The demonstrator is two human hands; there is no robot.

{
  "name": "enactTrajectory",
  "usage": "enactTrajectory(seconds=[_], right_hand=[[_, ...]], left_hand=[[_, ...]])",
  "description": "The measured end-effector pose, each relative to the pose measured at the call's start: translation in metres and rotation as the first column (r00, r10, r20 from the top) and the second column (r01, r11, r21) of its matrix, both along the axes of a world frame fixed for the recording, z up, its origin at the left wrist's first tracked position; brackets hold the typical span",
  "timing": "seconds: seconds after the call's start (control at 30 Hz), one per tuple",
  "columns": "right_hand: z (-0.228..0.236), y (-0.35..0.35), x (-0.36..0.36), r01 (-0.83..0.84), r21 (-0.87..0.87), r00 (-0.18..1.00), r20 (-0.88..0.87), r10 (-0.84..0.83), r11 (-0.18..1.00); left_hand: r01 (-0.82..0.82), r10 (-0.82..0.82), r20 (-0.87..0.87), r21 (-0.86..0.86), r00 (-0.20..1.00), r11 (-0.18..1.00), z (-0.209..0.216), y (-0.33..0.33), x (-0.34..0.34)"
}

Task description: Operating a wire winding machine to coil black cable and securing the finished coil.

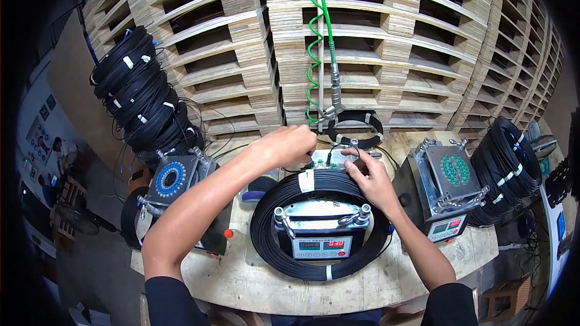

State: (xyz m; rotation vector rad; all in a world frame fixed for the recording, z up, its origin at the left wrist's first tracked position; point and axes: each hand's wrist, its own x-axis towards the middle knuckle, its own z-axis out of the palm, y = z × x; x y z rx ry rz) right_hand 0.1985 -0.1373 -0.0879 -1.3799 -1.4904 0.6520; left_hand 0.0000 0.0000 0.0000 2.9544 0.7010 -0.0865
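Observation:
My left hand (297, 145) is closed, its fingers bent down at the left far corner of the middle machine's metal plate (338, 158); what they hold is hidden. At the plate's right side, my right hand (370, 176) has its thumb and fingers curled together, and I cannot make out what is between them. Small green connectors (323, 164) sit on the plate between both hands. A big coil of black cable (261, 229) with white ties lies around the machine, whose front carries a control panel (321, 247) with a lit red display.
Similar machines stand left (169, 179) with blue connectors and right (454, 169) with green ones. Stacked black cable coils (136, 90) rise at left; more coils (506, 169) lean at right. An air gun (336, 87) hangs from a green hose before wooden pallets (374, 30).

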Motion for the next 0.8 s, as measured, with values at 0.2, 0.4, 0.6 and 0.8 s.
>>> enactTrajectory(seconds=[0.2,0.4,0.6,0.8], right_hand=[[0.003,-0.001,-0.002,0.008,-0.024,1.0,0.012,-0.008,1.0],[-0.003,0.001,-0.003,0.003,0.063,1.0,-0.019,-0.002,0.998],[-0.002,-0.001,0.0,0.0,-0.009,1.0,-0.02,0.0,1.0],[-0.015,0.011,0.015,-0.022,0.057,0.949,-0.313,0.039,0.998]], left_hand=[[0.049,-0.049,-0.033,0.01,0.998,0.999,0.004,0.001,0.014],[0.002,-0.005,-0.247,-0.012,0.969,1.0,0.006,-0.001,0.038],[0.007,-0.002,-0.138,0.031,0.99,1.0,-0.008,0.001,0.04],[-0.135,-0.002,-0.286,-0.458,0.958,0.879,0.007,0.052,0.026]])
